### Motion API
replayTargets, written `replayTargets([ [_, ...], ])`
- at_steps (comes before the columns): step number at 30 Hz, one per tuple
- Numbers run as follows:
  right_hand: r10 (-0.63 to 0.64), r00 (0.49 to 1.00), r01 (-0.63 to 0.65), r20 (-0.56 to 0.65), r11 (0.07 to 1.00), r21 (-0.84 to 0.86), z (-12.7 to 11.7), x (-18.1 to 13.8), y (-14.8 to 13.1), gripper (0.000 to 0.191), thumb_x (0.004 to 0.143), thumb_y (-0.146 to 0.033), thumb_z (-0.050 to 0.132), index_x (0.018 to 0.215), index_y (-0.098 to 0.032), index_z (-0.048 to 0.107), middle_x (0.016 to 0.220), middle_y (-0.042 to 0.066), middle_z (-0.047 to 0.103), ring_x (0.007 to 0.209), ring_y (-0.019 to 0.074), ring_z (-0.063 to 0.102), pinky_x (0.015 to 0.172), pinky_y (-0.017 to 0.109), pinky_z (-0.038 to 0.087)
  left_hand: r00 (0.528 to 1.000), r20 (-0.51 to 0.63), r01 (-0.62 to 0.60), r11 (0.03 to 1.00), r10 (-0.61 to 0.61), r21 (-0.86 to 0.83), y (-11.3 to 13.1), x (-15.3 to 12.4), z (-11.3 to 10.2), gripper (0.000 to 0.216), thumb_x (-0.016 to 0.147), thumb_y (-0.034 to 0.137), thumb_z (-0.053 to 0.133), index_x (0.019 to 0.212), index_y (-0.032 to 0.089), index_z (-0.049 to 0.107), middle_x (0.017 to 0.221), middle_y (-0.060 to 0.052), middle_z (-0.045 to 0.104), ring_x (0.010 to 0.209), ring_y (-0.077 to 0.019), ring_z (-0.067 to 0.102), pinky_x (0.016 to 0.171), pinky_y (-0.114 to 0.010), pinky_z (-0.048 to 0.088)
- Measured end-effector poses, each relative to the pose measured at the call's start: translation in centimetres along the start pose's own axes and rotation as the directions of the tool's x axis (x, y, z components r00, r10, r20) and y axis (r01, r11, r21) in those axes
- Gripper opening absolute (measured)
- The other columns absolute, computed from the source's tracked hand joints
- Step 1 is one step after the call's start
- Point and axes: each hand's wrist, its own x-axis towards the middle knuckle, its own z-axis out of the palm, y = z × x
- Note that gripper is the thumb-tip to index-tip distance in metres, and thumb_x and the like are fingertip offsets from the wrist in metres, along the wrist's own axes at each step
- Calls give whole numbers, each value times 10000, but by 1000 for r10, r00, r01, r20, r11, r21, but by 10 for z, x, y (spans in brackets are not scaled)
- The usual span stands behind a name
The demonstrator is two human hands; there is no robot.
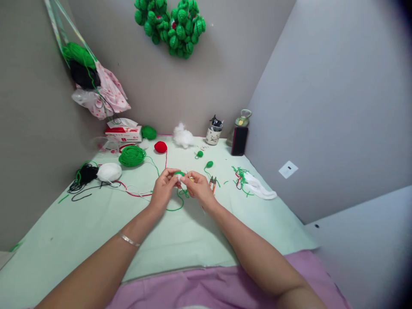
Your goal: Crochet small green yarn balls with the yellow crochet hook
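Observation:
My left hand (pixel 163 186) is closed around a small green crochet piece (pixel 179 173) with a tuft of white stuffing (pixel 179 177) at its near side. From the right, my right hand (pixel 200 189) pinches a thin crochet hook (pixel 187 171); its thumb is close to the white tuft. A bit of yellow shows between the right fingers, perhaps the hook's grip. Green yarn (pixel 175 210) loops down from the piece onto the table below the hands. Just right of my right hand lie small orange-handled snips (pixel 213 183).
On the pale green table (pixel 180 244) are a green yarn ball (pixel 132 156), a red ball (pixel 160 147), a white ball (pixel 109 172), black yarn (pixel 87 173), fluffy stuffing (pixel 183 136) and small green crochet pieces (pixel 209 164). A phone (pixel 239 141), pen cup (pixel 213 132) and yarn scraps (pixel 243 180) stand or lie rightward.

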Motion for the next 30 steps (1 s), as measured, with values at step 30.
replayTargets([
  [30,38,963,-7,267,993,-116,-3,-11,-16,273,916,-383,510,767,-187,627,444,-90,404,441,91,293,494,243,254,998,17,68,998,-68,-5,2,3,-7,181,929,312,712,1001,159,648,800,11,686,639,-132,630,675,-310,565],
])
